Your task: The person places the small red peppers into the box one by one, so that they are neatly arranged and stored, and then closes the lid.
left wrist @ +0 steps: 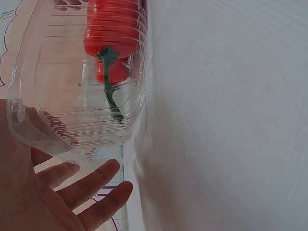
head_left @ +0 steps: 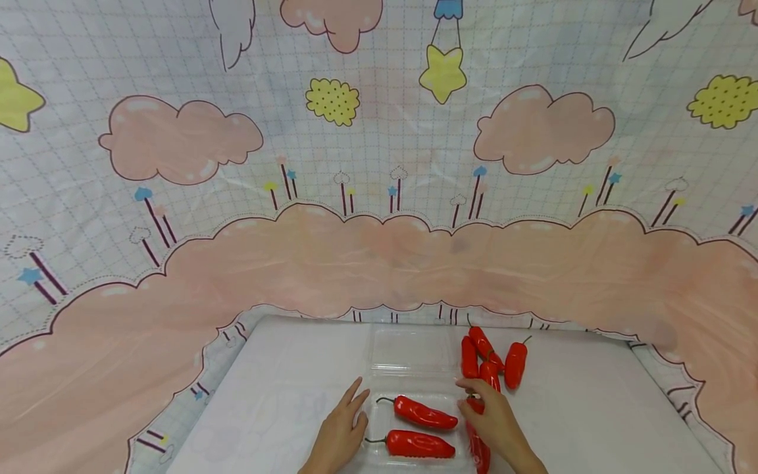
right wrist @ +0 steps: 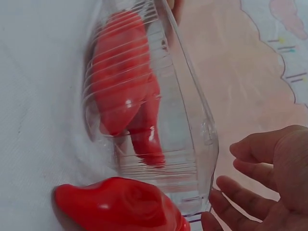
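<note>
**Easy on the thin plastic**

Head view: find two red chili peppers (head_left: pixel 420 444) inside the clear clamshell container (head_left: pixel 381 421), with the lid (head_left: pixel 414 349) open behind it. See the left hand (head_left: pixel 342 424) empty and spread beside its left wall, the right hand (head_left: pixel 497 421) loosely bent, seemingly empty, by its right wall, over a loose chili pepper (head_left: pixel 478 451).

Left wrist view: see relaxed fingers just outside the container, gripping nothing. Probably best to steady its end wall lightly, sparing the green stem (left wrist: pixel 108 86).

Right wrist view: read the fingers as released near the container's corner. To lift the loose chili pepper just outside it, probably pinch the thick middle and clear the rim.
</note>
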The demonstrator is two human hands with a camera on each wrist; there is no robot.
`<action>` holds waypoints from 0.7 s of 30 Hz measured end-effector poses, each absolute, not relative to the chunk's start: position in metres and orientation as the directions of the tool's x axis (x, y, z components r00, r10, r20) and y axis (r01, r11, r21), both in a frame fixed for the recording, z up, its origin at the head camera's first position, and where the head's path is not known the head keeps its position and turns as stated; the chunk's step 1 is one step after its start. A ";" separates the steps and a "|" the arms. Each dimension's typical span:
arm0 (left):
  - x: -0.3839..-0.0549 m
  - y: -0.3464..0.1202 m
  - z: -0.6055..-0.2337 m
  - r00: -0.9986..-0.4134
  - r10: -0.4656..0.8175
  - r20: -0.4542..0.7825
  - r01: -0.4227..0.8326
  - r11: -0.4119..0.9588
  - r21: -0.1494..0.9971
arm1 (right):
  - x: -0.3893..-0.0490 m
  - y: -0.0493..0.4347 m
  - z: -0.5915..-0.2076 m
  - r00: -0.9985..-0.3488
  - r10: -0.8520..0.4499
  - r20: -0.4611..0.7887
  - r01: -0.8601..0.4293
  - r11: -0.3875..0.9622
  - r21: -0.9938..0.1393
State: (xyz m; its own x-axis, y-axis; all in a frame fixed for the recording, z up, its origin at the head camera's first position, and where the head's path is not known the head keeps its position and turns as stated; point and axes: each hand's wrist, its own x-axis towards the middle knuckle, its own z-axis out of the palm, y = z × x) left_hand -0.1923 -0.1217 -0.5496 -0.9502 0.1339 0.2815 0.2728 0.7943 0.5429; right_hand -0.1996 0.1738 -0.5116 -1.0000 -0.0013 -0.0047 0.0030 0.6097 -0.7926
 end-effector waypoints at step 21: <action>-0.193 -0.122 -0.550 -0.944 0.135 0.302 0.287 0.789 0.543 | -0.202 0.189 -0.523 -0.998 0.060 -0.028 0.060 0.654 -0.755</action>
State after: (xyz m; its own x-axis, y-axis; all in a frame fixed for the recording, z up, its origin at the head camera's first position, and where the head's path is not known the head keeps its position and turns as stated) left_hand -0.1930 -0.1222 -0.5495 -0.9436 0.1354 0.3022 0.2871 0.7894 0.5426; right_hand -0.2022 0.1887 -0.5226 -0.9978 0.0596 -0.0282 0.0604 0.6535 -0.7545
